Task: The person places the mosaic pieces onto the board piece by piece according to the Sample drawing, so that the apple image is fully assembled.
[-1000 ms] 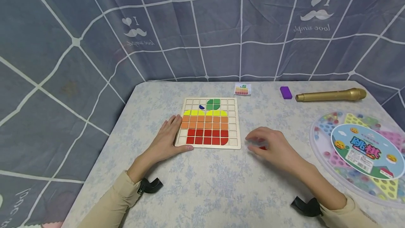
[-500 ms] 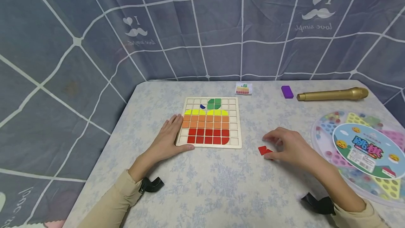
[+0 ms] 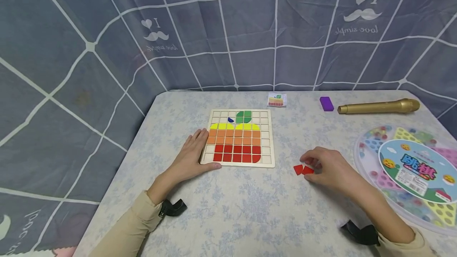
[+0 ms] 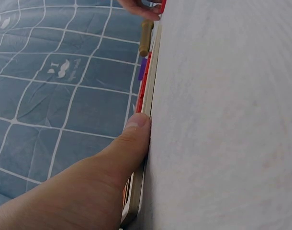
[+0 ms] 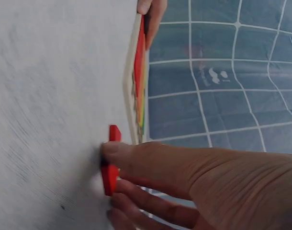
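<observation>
My right hand (image 3: 326, 167) fingers curl lightly, touching 2 thin, light, stiff red tiles (image 3: 302, 169); pinch edges. Left hand (image 3: 191, 156) flat, steadying board (image 3: 238, 163) at 9 o'clock.

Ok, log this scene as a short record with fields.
left hand: rests flat on the left edge of the board, thumb along its near edge
right hand: fingers touch the red tiles lying on the table, right of the board
board: grid partly filled with rows of yellow, orange and red, green on top
far side: card, purple block, gold microphone
right edge: round game box
</observation>
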Tool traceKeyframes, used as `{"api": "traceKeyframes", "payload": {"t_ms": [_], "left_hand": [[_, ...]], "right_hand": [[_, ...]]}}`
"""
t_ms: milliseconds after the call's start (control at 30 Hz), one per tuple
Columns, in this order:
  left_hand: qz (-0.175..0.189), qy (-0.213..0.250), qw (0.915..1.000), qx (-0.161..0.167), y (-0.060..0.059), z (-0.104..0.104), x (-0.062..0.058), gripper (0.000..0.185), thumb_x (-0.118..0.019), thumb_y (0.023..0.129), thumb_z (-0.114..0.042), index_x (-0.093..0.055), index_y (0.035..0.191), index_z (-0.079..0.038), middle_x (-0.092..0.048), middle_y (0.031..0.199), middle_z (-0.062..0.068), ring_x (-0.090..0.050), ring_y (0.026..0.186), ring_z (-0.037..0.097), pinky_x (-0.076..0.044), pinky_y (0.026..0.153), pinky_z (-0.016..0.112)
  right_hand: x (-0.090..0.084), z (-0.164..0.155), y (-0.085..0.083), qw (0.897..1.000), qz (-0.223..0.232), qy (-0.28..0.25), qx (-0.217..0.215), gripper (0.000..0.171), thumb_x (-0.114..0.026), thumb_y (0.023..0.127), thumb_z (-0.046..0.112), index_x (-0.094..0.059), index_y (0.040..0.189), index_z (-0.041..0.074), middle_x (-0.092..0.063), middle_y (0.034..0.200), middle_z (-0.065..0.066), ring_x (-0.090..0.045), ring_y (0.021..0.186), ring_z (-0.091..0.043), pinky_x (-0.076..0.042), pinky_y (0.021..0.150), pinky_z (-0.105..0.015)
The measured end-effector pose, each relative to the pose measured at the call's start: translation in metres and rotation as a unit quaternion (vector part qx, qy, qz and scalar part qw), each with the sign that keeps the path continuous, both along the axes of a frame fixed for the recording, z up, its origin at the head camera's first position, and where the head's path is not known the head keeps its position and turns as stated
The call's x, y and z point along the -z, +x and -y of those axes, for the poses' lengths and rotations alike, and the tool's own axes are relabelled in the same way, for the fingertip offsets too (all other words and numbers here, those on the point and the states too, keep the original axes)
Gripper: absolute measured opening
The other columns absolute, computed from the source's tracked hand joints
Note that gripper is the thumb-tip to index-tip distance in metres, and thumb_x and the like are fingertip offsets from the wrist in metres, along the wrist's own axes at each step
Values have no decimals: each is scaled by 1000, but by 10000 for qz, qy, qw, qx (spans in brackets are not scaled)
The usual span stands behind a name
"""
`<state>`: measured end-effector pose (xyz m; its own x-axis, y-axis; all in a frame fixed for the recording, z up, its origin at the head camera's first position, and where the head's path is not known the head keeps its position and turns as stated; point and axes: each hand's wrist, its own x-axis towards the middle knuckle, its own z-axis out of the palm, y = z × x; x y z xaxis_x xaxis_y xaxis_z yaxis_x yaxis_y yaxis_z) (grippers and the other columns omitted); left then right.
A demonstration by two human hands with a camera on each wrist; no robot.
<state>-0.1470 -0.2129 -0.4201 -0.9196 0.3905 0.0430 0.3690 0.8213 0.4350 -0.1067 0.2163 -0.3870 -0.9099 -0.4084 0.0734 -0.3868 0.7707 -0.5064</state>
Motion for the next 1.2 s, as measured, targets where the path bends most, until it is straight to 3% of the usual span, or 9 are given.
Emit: {"api": "traceKeyframes", "payload": {"t_ms": [400,633,1200], "left_hand": [[13,43,10000,64,0,-5,1,119,-81,86,-58,-18,167,2,-18,175,19,-11,164,37,-10,133,60],[52,40,10000,-6,-1,-2,1,120,-81,85,-60,-17,168,0,-17,176,18,-9,165,36,-9,134,58],[16,61,10000,-30,2,-1,0,120,-81,85,-59,-18,167,1,-17,175,19,-9,164,37,-9,133,60]], "right_hand": [[-5,-5,-1,10000,-45,57,-27,27,-88,73,1,-75,93,14,-65,79,10,-60,75,-9,-57,68,-28],[-14,3,-13,9995,-300,119,-46,25,-87,73,3,-76,93,12,-68,83,7,-61,78,-12,-57,71,-32],[-7,90,-54,9958,-71,-570,-708,23,-86,77,3,-77,98,5,-73,88,-2,-65,81,-17,-57,73,-30]]}}
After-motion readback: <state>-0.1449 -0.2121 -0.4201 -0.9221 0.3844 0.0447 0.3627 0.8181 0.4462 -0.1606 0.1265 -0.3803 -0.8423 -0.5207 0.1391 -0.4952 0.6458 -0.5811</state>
